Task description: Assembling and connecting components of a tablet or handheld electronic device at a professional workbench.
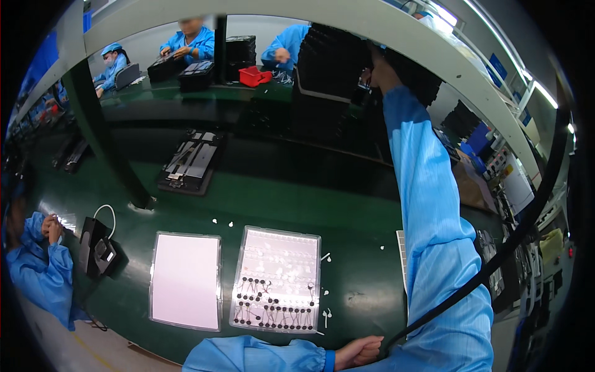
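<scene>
My right arm stretches far forward over the bench, and my right hand [383, 73] is up against a tall stack of black trays [334, 62]. Its fingers are partly lost against the dark stack, so I cannot tell whether they grip a tray. A small dark item with a shiny face [361, 93] shows just below those fingers. My left hand [359, 352] rests at the bench's near edge with its fingers curled closed; whatever may be inside is hidden. Left of it lies a clear tray [277, 279] with rows of small black round parts on thin wires and white bits.
A tray with a plain white sheet [186, 282] lies alongside. Farther off lies an opened flat device [191, 162]. A green post [102, 130] and pale overhead beam [266, 13] frame the bench; a black cable [489, 266] crosses at right. Co-workers in blue sit left and across.
</scene>
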A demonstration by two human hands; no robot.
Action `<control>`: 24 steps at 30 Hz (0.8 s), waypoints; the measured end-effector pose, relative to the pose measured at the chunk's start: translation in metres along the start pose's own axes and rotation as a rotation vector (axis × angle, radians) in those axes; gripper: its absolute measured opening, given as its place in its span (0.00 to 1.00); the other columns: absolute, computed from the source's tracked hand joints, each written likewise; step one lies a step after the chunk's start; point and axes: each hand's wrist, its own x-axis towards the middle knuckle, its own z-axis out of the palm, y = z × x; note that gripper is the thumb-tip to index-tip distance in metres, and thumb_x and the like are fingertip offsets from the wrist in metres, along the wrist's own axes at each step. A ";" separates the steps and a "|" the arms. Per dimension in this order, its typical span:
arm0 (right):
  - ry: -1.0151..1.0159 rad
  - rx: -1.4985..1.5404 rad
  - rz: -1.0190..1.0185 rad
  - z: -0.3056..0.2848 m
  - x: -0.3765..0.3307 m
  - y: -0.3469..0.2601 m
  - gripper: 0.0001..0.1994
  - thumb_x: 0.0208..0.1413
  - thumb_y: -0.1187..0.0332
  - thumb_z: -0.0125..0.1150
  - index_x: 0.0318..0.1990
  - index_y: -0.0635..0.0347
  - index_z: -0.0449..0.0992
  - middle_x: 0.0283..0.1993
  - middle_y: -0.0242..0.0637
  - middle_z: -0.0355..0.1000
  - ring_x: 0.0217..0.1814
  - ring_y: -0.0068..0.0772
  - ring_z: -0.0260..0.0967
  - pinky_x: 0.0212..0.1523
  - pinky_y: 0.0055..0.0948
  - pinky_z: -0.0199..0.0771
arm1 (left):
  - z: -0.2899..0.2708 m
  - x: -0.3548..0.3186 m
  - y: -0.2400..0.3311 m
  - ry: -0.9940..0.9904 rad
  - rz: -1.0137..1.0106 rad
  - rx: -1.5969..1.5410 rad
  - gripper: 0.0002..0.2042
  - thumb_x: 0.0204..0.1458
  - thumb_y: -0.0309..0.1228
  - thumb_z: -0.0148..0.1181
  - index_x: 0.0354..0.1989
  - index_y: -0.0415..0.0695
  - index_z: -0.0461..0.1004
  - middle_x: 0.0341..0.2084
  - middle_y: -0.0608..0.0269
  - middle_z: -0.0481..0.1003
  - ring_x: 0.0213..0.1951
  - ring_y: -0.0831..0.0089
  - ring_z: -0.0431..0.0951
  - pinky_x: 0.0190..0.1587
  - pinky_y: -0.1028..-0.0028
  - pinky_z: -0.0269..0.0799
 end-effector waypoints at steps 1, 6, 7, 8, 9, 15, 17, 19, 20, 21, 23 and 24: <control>-0.038 -0.148 -0.174 -0.016 0.009 -0.011 0.36 0.43 0.30 0.69 0.50 0.45 0.70 0.23 0.35 0.58 0.15 0.27 0.49 0.15 0.26 0.51 | 0.003 0.001 -0.001 0.020 -0.013 0.026 0.24 0.68 0.48 0.52 0.17 0.61 0.57 0.12 0.81 0.52 0.14 0.84 0.47 0.18 0.78 0.40; -0.225 -0.772 -0.823 -0.061 0.045 -0.031 0.34 0.55 0.48 0.70 0.67 0.45 0.67 0.29 0.46 0.70 0.18 0.35 0.63 0.20 0.36 0.66 | 0.021 0.004 -0.006 0.208 -0.071 -0.001 0.24 0.68 0.48 0.52 0.17 0.61 0.57 0.12 0.80 0.51 0.14 0.84 0.47 0.18 0.78 0.39; -0.241 -0.632 -0.666 -0.050 0.038 -0.024 0.35 0.57 0.60 0.67 0.72 0.44 0.61 0.32 0.48 0.72 0.20 0.37 0.66 0.23 0.37 0.69 | 0.013 0.002 -0.005 0.095 -0.038 0.007 0.24 0.68 0.49 0.52 0.17 0.60 0.57 0.12 0.81 0.51 0.14 0.84 0.47 0.18 0.78 0.39; -0.256 -0.497 -0.508 -0.034 0.030 -0.022 0.39 0.58 0.72 0.64 0.77 0.42 0.55 0.36 0.50 0.75 0.23 0.39 0.70 0.26 0.38 0.73 | 0.007 0.002 -0.003 -0.020 -0.001 0.019 0.24 0.68 0.49 0.52 0.17 0.60 0.57 0.12 0.81 0.51 0.14 0.84 0.48 0.18 0.79 0.39; -0.274 -0.500 -0.497 -0.017 0.022 -0.034 0.39 0.58 0.72 0.64 0.77 0.42 0.55 0.36 0.50 0.75 0.23 0.39 0.70 0.26 0.38 0.73 | 0.004 0.001 -0.002 -0.024 0.017 0.008 0.24 0.68 0.49 0.52 0.17 0.60 0.57 0.12 0.81 0.51 0.14 0.84 0.48 0.18 0.79 0.39; 0.032 -1.091 -0.964 -0.099 0.067 -0.109 0.51 0.50 0.78 0.68 0.79 0.39 0.46 0.34 0.50 0.73 0.23 0.37 0.70 0.21 0.37 0.68 | 0.002 0.008 -0.005 -0.184 -0.050 0.042 0.24 0.69 0.48 0.50 0.18 0.60 0.57 0.12 0.81 0.50 0.14 0.84 0.48 0.18 0.78 0.39; -0.226 -0.921 -0.783 -0.086 0.058 -0.070 0.42 0.48 0.62 0.74 0.73 0.42 0.61 0.30 0.44 0.67 0.20 0.35 0.63 0.19 0.35 0.61 | 0.004 0.006 0.001 -0.046 0.017 0.041 0.24 0.69 0.48 0.50 0.18 0.60 0.57 0.12 0.81 0.50 0.13 0.85 0.48 0.17 0.78 0.38; 0.012 -0.552 -0.498 -0.062 0.056 -0.059 0.33 0.49 0.56 0.72 0.64 0.41 0.68 0.29 0.42 0.66 0.19 0.33 0.60 0.19 0.32 0.58 | 0.004 0.007 -0.003 -0.027 0.035 0.039 0.24 0.69 0.47 0.50 0.18 0.60 0.57 0.12 0.81 0.50 0.13 0.85 0.48 0.17 0.79 0.38; 0.246 -0.183 -0.206 -0.058 0.055 -0.059 0.25 0.49 0.50 0.71 0.55 0.41 0.75 0.28 0.39 0.65 0.18 0.32 0.56 0.18 0.29 0.54 | 0.004 0.008 -0.005 -0.011 0.038 0.040 0.23 0.70 0.47 0.50 0.18 0.60 0.57 0.13 0.81 0.50 0.13 0.86 0.48 0.16 0.79 0.39; 0.244 -0.181 -0.210 -0.057 0.051 -0.059 0.25 0.49 0.50 0.71 0.55 0.41 0.75 0.28 0.39 0.65 0.18 0.32 0.56 0.18 0.29 0.54 | 0.004 0.008 -0.005 -0.011 0.039 0.045 0.23 0.70 0.47 0.50 0.18 0.60 0.57 0.13 0.81 0.50 0.13 0.86 0.48 0.16 0.79 0.39; 0.162 -0.178 -0.302 -0.070 0.049 -0.058 0.22 0.50 0.44 0.66 0.49 0.41 0.75 0.28 0.38 0.66 0.17 0.32 0.55 0.18 0.29 0.53 | 0.012 0.003 -0.009 0.026 -0.014 0.041 0.23 0.70 0.46 0.49 0.18 0.60 0.57 0.13 0.81 0.49 0.14 0.86 0.48 0.16 0.80 0.40; 0.124 -0.178 -0.348 -0.079 0.047 -0.057 0.22 0.50 0.41 0.64 0.46 0.41 0.75 0.28 0.38 0.67 0.17 0.33 0.54 0.18 0.29 0.53 | 0.006 0.006 -0.011 0.021 -0.022 0.042 0.23 0.70 0.46 0.49 0.18 0.60 0.57 0.13 0.81 0.49 0.14 0.86 0.48 0.16 0.80 0.40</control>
